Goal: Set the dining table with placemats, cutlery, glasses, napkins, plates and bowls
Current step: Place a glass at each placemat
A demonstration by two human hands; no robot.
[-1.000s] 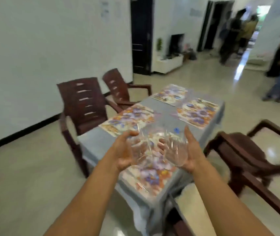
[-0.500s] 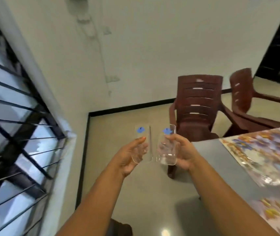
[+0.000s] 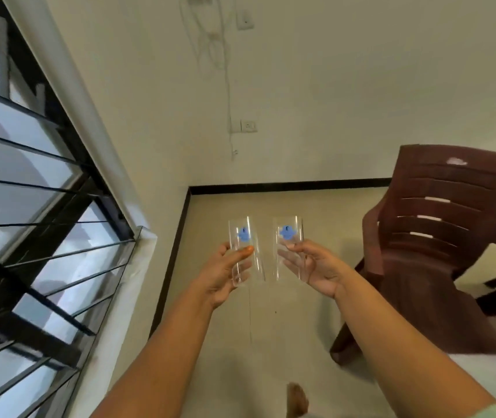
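I've got a clear tumbler in each hand, both held upright out in front over bare tiled floor. My left hand (image 3: pixel 224 274) wraps the left glass (image 3: pixel 246 251), thumb across the front just under its blue sticker, fingers curled behind and showing through the wall. My right hand (image 3: pixel 316 268) grips the right glass (image 3: pixel 289 248) the same way, thumb tip at the front near the sticker, fingers round the back. The two glasses stand side by side, close but apart, with a strip of floor showing between them.

Open room: the floor (image 3: pixel 258 321) ahead runs to the black skirting (image 3: pixel 289 186) at the foot of the cream wall (image 3: pixel 346 86). On my left the wall corner and a barred window (image 3: pixel 29 206) close that side; the sill edge sits near my left forearm. On my right a brown plastic armchair (image 3: pixel 439 236) stands close to my right wrist, its back turned toward the wall.

Cut off or unclear: the chair's right side runs out of view, and a second dark shape past it at the right edge I can't make out. A pale grey surface (image 3: pixel 488 378) shows only as a wedge at bottom right, likely the table corner. The glass rims and bases are faint against the floor. Something brown at the bottom edge, between my arms, looks like a foot (image 3: pixel 296 399), blurred. A socket (image 3: pixel 248 126) and cables hang on the wall above.
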